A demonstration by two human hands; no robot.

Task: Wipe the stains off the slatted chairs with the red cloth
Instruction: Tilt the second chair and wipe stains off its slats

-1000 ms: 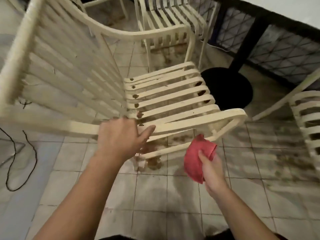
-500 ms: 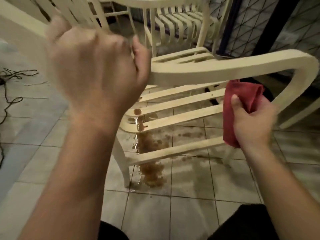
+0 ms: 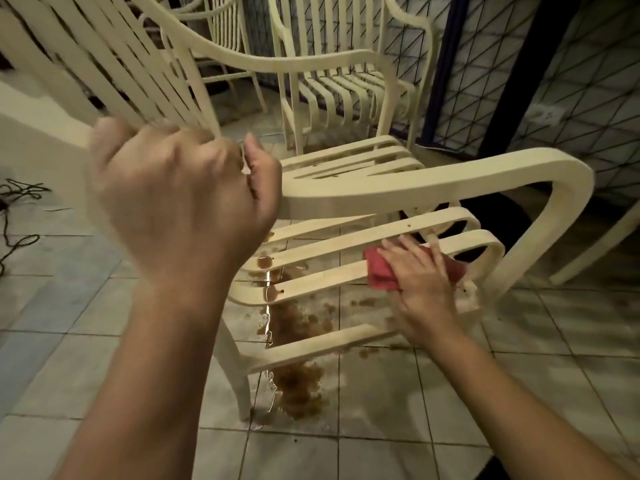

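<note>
**A:** Where do we have our left hand [image 3: 180, 202]?

**B:** We've got it curled tight round the near armrest [image 3: 415, 188] of the closest chair [image 3: 239, 375]. It is close to the camera and a little blurred.

**A:** And our right hand [image 3: 419, 271]?

**B:** It is low on the seat slats [image 3: 329, 249], with the fingers laid fairly flat over the red cloth [image 3: 379, 275]. We're pressing the cloth against the front slats, near their right-hand curve. We can't see where the thumb lies.

**A:** Where do we see the stains [image 3: 265, 262]?

**B:** There are brown blobs at the left ends of two slats, well apart from the cloth. Beneath them a brown puddle [image 3: 298, 386] spreads across the tiled floor [image 3: 381, 393] beside the chair's leg.

**A:** What else do we see?

**B:** A second slatted chair [image 3: 349, 88] stands behind ours, near a mesh fence [image 3: 588, 81]. At the far left a dark cable [image 3: 20, 192] lies on the floor.
</note>
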